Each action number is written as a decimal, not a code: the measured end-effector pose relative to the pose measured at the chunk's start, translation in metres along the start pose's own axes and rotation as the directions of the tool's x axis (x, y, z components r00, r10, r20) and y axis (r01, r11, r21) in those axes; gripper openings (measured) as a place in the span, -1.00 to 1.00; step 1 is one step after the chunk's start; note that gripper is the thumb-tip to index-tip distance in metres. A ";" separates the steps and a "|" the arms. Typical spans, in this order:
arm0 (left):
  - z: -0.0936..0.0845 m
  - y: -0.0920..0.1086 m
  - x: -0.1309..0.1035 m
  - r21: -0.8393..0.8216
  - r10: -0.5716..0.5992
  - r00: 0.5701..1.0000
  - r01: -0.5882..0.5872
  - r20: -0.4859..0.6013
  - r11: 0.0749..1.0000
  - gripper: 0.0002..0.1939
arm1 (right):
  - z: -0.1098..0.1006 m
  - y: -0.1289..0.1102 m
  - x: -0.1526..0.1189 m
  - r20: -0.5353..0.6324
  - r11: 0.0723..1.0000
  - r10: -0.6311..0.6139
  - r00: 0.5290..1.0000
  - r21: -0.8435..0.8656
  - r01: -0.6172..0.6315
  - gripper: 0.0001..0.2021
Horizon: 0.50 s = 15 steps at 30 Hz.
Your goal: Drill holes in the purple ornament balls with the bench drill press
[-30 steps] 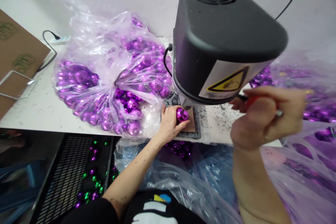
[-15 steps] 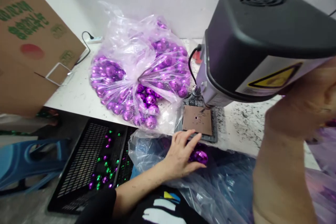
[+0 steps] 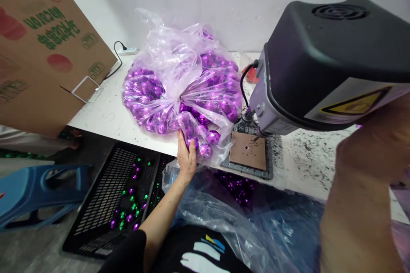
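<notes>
My left hand (image 3: 186, 158) rests against the near edge of a clear plastic bag (image 3: 188, 72), its fingers stretched and its thumb apart. Shiny purple faceted balls (image 3: 213, 137) fill the bag and show at its opening beside that hand. At the right, my right forearm (image 3: 358, 204) rises toward the far side of a black-and-grey drill press (image 3: 336, 51), whose housing and the frame edge hide the fingers of my right hand. Under the press lies a square brown board (image 3: 248, 149) with a small hole, on a dark metal base (image 3: 269, 166).
A clear plastic sheet (image 3: 224, 213) over my lap holds purple shiny pieces (image 3: 240, 187). Dark shavings litter the white table (image 3: 307, 158). Left are a cardboard box (image 3: 54, 64), a black crate (image 3: 99, 196) with small green and purple balls, and a blue stool (image 3: 28, 192).
My left hand has moved left and away, from a purple ball at the lap sheet to the bag. That ball is no longer visible there. The view has shifted slightly.
</notes>
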<state>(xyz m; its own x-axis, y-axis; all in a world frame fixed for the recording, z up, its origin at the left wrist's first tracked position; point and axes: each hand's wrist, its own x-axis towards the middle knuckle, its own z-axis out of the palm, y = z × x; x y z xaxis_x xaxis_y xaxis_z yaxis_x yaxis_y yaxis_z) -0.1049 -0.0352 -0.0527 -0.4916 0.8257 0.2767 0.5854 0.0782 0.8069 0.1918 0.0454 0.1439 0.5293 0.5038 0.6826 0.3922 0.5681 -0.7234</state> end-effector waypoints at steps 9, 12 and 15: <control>-0.053 0.044 0.036 0.251 0.567 0.773 -0.631 0.285 0.734 -0.36 | 0.008 -0.009 -0.001 -0.018 0.990 -0.067 0.998 -0.125 0.064 -0.42; -0.065 0.061 0.057 0.161 0.589 0.519 -0.819 0.620 0.551 -0.17 | 0.009 -0.018 -0.001 0.049 0.994 -0.079 0.996 -0.066 0.082 -0.43; -0.070 0.057 0.060 0.158 0.596 0.451 -0.864 0.665 0.478 -0.17 | 0.010 -0.027 -0.001 0.084 0.999 -0.029 0.996 -0.020 0.031 -0.49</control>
<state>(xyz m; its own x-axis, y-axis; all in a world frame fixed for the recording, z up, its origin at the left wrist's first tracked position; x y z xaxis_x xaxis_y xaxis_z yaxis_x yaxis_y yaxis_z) -0.1464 -0.0202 0.0465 0.5555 0.7903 0.2584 0.8065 -0.5878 0.0641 0.1738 0.0361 0.1638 0.4531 0.5398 0.7095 0.4236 0.5699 -0.7041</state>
